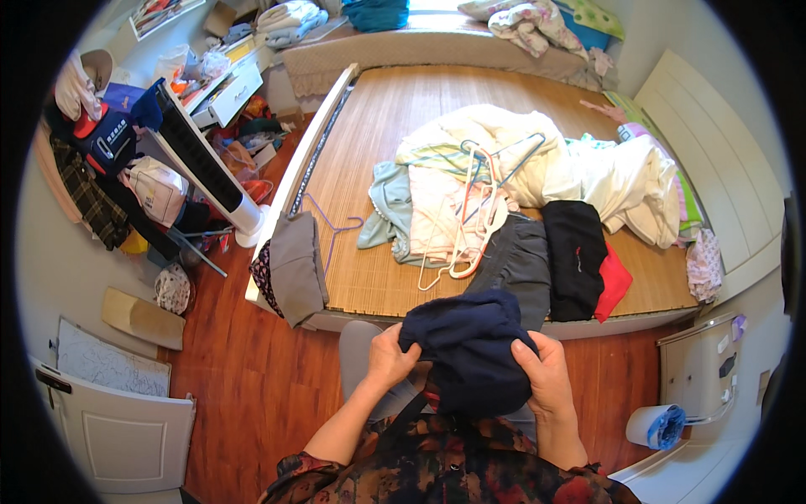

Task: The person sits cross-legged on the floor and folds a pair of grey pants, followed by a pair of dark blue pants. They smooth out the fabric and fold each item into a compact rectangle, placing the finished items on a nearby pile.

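Note:
A navy blue garment (472, 353) is stretched between my two hands in front of my body. My left hand (391, 356) pinches its left edge; my right hand (546, 370) grips its right side, thumb on top. Just beyond it, dark grey trousers (519, 264) hang over the bed's near edge. To their right lies a folded black garment (572, 258) partly covering a red cloth (612, 283). Several hangers, among them a white plastic hanger (490, 233) and a blue hanger (504, 160), rest on a folded pink garment (431, 208) beside a pale blue-green garment (387, 208).
A grey garment (301, 268) drapes over the bed's near left corner by a purple hanger (335, 228). A cream quilt (478, 135) is bunched on the bamboo mat (378, 120). Another person's hand (604, 112) shows at the far right. A tower fan (204, 157) and a bin (648, 425) stand on the floor.

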### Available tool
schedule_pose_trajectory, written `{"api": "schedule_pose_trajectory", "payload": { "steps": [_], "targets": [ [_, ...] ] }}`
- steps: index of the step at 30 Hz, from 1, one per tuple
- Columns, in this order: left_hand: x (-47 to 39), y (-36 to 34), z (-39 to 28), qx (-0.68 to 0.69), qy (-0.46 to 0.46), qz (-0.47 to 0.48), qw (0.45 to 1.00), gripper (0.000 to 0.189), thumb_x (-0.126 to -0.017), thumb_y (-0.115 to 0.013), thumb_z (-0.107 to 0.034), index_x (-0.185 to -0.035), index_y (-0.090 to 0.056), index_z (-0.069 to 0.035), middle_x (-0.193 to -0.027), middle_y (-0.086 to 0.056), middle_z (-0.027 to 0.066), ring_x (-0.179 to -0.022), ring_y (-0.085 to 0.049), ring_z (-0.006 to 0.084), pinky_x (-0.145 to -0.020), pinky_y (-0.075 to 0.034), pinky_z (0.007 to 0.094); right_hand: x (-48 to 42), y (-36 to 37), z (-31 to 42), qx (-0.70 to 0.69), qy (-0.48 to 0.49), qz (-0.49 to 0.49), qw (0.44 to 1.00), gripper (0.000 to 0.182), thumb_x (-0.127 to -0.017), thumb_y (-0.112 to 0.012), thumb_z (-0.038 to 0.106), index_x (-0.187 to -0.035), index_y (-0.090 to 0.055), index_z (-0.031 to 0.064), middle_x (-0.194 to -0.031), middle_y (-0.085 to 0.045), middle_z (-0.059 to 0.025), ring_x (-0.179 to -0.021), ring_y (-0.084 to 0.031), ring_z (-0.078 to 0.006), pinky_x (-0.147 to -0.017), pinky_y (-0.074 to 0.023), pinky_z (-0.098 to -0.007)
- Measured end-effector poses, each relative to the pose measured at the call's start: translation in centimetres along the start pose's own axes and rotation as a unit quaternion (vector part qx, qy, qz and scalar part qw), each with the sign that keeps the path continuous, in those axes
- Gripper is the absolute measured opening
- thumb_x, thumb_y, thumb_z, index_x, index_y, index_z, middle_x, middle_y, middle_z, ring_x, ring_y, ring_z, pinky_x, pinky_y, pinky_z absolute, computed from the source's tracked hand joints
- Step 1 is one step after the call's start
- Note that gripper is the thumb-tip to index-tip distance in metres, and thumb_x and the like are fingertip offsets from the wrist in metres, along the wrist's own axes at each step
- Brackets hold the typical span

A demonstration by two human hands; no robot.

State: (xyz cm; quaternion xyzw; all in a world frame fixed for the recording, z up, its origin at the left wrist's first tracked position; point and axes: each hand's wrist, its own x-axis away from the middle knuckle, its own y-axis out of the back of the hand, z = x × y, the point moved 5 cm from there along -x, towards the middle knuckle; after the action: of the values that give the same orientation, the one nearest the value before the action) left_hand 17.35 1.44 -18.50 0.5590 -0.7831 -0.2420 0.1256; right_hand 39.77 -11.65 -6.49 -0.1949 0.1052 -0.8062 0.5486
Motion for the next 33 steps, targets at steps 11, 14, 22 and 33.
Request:
{"api": "schedule_pose_trajectory", "payload": {
  "steps": [11, 14, 22, 33],
  "targets": [
    [0.3, -1.4, 9.7, 0.514, 0.378, 0.018, 0.770, 0.032, -0.093, -0.059, -0.006, -0.123, -0.065, 0.000, -0.118, -0.072, 0.0165, -0.105, -0.072, 0.0356, -0.090, -0.062, 0.0541, 0.4, 2.5, 2.7, 0.009, 0.128, -0.052, 0.990, 0.017, -0.104, -0.065, 0.013, -0.108, -0.071, -0.0021, -0.097, -0.073, -0.0019, -0.084, -0.065, -0.0069, -0.077, -0.0520, -0.0230],
    [-0.7, -0.3, 6.8, 0.652, 0.351, 0.035, 0.671, 0.039, -0.095, -0.049, -0.006, -0.131, -0.060, 0.005, -0.135, -0.065, 0.0209, -0.122, -0.066, 0.0373, -0.103, -0.055, 0.0557, -0.1, 4.4, 3.1, 0.024, 0.178, -0.090, 0.980, 0.017, -0.106, -0.062, 0.015, -0.107, -0.070, -0.0001, -0.097, -0.072, -0.0008, -0.084, -0.064, -0.0063, -0.078, -0.0511, -0.0228],
    [-0.8, 3.1, 0.2, 0.748, 0.238, 0.105, 0.611, 0.043, -0.101, -0.044, -0.019, -0.130, -0.062, 0.007, -0.132, -0.067, 0.0222, -0.121, -0.065, 0.0361, -0.110, -0.050, 0.0488, -1.3, 7.6, 3.3, 0.080, 0.225, -0.153, 0.959, 0.022, -0.108, -0.060, 0.018, -0.100, -0.070, -0.0005, -0.089, -0.065, 0.0046, -0.079, -0.055, -0.0028, -0.074, -0.0452, -0.0214],
    [1.3, 6.2, -2.2, 0.776, 0.158, 0.142, 0.595, 0.060, -0.084, -0.069, -0.014, -0.139, -0.055, 0.006, -0.136, -0.063, 0.0249, -0.126, -0.062, 0.0392, -0.115, -0.045, 0.0532, -0.7, 8.2, 4.0, 0.251, 0.129, -0.023, 0.959, 0.017, -0.099, -0.067, 0.014, -0.094, -0.070, -0.0028, -0.078, -0.059, 0.0049, -0.073, -0.050, -0.0036, -0.065, -0.0423, -0.0234]
  ]
}}
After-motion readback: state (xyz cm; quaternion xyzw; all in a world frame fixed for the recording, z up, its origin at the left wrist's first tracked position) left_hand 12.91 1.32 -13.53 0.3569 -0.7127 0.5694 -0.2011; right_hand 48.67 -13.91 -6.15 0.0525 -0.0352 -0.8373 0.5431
